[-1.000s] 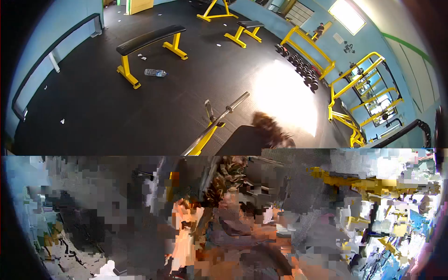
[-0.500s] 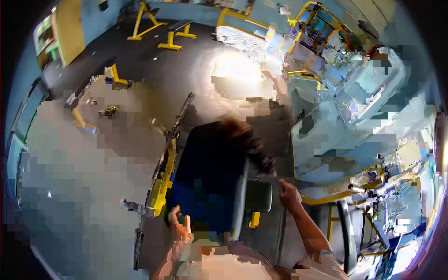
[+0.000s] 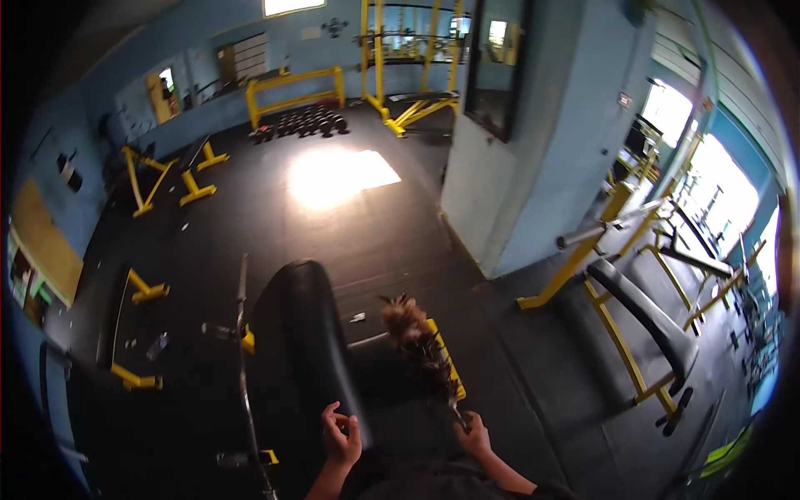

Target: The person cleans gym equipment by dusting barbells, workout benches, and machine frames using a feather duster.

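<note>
"Hands?"
"Right hand (image 3: 474, 435) wrapped round the handle of a brown, fluffy feather duster (image 3: 423, 348); left hand (image 3: 340, 439) half-curled, nothing in it, near the black padded bench (image 3: 312, 342)."
"Duster where?"
"Right of that bench, in front of a yellow metal bar (image 3: 451, 367) — contact unclear. I'd want a firm grip, letting feathers, not handle, brush lightly."
"Containers?"
"One clear plastic bottle (image 3: 157, 345), lying on the black floor (image 3: 217, 242) — can't tell what's inside."

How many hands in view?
2. The left hand, fingers loosely curled, is by the bench; the right hand grips the duster by its handle. No others visible, though the far background is too small to tell.
</note>
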The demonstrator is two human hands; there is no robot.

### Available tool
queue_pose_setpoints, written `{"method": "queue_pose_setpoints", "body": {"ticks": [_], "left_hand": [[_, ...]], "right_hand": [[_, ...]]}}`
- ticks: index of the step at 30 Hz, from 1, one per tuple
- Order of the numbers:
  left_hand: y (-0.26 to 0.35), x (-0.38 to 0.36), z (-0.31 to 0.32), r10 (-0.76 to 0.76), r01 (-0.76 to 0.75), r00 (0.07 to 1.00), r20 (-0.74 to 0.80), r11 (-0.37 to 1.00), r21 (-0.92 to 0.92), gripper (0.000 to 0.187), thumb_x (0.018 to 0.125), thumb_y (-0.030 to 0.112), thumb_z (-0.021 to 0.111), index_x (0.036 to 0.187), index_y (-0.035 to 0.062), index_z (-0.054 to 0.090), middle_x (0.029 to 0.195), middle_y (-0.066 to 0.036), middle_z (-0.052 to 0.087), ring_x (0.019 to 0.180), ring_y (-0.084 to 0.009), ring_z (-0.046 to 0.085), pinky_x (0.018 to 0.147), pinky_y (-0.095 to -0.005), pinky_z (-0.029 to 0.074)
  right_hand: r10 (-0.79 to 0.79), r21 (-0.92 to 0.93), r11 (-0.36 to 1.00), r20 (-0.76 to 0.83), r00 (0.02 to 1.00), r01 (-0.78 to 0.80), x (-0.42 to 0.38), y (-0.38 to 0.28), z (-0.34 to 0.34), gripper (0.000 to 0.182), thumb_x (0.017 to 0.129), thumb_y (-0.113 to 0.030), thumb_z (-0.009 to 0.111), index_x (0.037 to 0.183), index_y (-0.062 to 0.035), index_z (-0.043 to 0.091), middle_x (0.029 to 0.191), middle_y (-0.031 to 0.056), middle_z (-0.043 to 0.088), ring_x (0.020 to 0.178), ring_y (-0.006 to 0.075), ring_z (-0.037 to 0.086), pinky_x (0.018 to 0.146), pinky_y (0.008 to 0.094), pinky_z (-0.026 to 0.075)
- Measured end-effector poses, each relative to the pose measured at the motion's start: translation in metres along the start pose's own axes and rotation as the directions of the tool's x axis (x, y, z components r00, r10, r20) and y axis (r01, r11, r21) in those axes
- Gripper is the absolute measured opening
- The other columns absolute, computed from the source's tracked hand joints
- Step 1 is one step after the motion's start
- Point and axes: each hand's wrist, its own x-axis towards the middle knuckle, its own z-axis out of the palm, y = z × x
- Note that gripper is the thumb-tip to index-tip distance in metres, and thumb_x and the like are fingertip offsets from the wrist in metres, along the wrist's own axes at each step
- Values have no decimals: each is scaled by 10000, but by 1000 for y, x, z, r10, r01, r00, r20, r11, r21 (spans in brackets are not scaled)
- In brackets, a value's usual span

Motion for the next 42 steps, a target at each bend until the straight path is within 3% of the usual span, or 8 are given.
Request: {"method": "queue_pose_setpoints", "body": {"ticks": [2,6,11,15,21,24,35,42], "left_hand": [[16,2,35,-39,43,994,101,998,-39,442,921,128,603,1302,22,407,683,-24,525,615,-134,528,610,-287,435],[65,-9,113,35,-21,965,261,998,-53,437,916,123,600,1295,17,409,635,-25,499,565,-122,500,563,-269,421],[109,-43,207,34,51,887,461,984,-171,597,881,50,616,1392,27,309,953,-70,556,714,-116,542,668,-264,486],[129,-55,253,-8,123,847,532,976,-180,609,878,49,616,1402,36,305,982,-76,524,743,-121,534,685,-261,491],[156,-20,309,108,-27,871,479,985,-173,669,878,57,615,1442,78,256,1142,-117,450,856,-155,536,734,-292,497],[163,16,338,247,-215,873,421,969,-123,690,887,91,638,1453,97,244,1177,-128,437,897,-180,536,776,-324,515],[225,146,473,88,82,862,499,947,-309,721,930,154,654,1498,207,213,1310,-127,411,1020,-194,557,813,-319,535],[260,223,545,40,87,854,520,972,-219,723,940,304,633,1516,191,212,1482,-162,316,1260,-296,482,990,-423,476]], "right_hand": [[79,68,995,0,997,-78,-4,36,-24,332,869,-268,657,1126,-66,599,916,181,705,900,371,690,755,433,531],[114,3,993,43,993,-114,-7,100,-95,333,854,-265,658,1126,-86,585,881,156,702,834,376,681,753,453,532],[35,-47,998,-60,998,-38,-24,176,-161,298,872,-281,625,1130,-135,602,996,128,674,951,351,661,801,436,526],[76,60,996,-171,982,-67,-38,199,-193,252,841,-223,665,1041,-72,640,930,143,657,878,331,661,775,408,525],[69,209,978,-385,920,14,-25,200,-233,221,860,-178,678,1018,-28,642,902,143,650,799,282,661,720,365,525],[14,213,972,-472,882,98,5,180,-259,221,874,-168,670,1037,-23,639,884,134,642,755,258,650,694,346,520],[-221,123,955,-305,926,269,192,108,-353,313,942,-171,605,1252,-139,627,902,119,625,752,309,651,655,400,516],[-176,19,974,-558,811,224,329,132,-397,324,941,-145,592,1258,-82,615,909,158,643,803,361,648,706,424,520]]}}
